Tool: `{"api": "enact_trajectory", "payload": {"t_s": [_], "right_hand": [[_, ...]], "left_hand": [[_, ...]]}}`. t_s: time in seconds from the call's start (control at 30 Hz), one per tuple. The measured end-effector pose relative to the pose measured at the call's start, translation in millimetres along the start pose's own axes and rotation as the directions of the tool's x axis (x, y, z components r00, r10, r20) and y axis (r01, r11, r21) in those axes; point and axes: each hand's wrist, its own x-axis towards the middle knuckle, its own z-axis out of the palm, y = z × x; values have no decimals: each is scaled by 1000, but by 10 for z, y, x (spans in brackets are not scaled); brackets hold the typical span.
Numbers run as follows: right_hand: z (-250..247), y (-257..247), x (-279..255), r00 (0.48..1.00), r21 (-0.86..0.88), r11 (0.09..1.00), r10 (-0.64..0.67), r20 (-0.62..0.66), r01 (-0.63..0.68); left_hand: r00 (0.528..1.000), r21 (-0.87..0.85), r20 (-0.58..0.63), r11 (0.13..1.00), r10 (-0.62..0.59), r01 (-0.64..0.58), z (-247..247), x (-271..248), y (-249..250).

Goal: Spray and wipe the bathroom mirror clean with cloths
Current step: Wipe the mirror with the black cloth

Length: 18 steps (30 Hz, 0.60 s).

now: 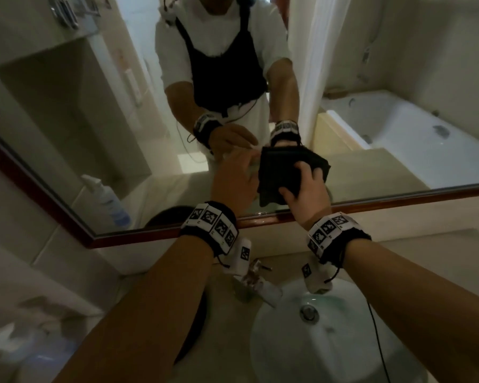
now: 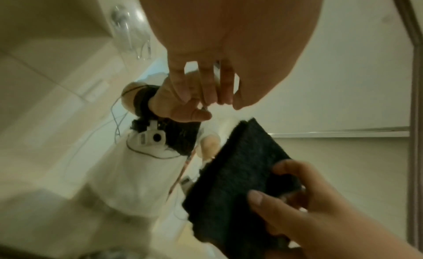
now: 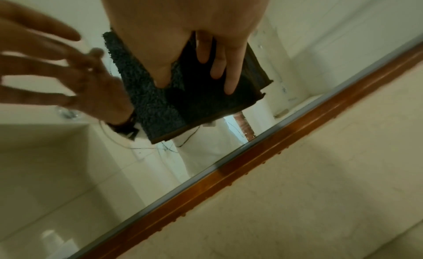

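Note:
The mirror (image 1: 94, 120) has a brown wooden frame (image 1: 371, 205) and reflects me. My right hand (image 1: 304, 189) grips a folded dark cloth (image 1: 277, 172) against the glass just above the lower frame edge, thumb on its near face and fingers over it. In the right wrist view the fingers (image 3: 228, 78) lie on the cloth (image 3: 194, 109). My left hand (image 1: 238, 175) is just left of the cloth, holding nothing. Its fingers (image 2: 206, 89) are stretched out and meet their reflection at the glass, beside the cloth (image 2: 235, 172).
Below the mirror are a white basin (image 1: 288, 341) and a chrome tap (image 1: 255, 283) on a beige counter. A blurred clear bottle (image 1: 39, 355) stands at the lower left. The mirror reflects a pump bottle (image 1: 111, 203) and a bathtub (image 1: 398, 128).

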Motion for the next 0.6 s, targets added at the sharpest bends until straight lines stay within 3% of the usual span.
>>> {"api": "enact_trajectory", "payload": {"t_s": [0.1,0.23,0.37,0.6], "right_hand": [[117,-109,18,995,44,995,90,-54,-88],[277,-305,-5,984,7,989,151,-99,-151],[505,-474,-76,986,-32,990,131,-100,-135],[993,-498,-256,990,-44,992,118,-75,-121]], "left_hand": [[980,198,-190,980,50,-12,-343,-56,-287],[949,392,-314,914,29,102,-653,-169,-582],[928,458,-372,871,5,179,-793,-277,-817],[925,514,-378,840,36,177,-807,-317,-964]]}}
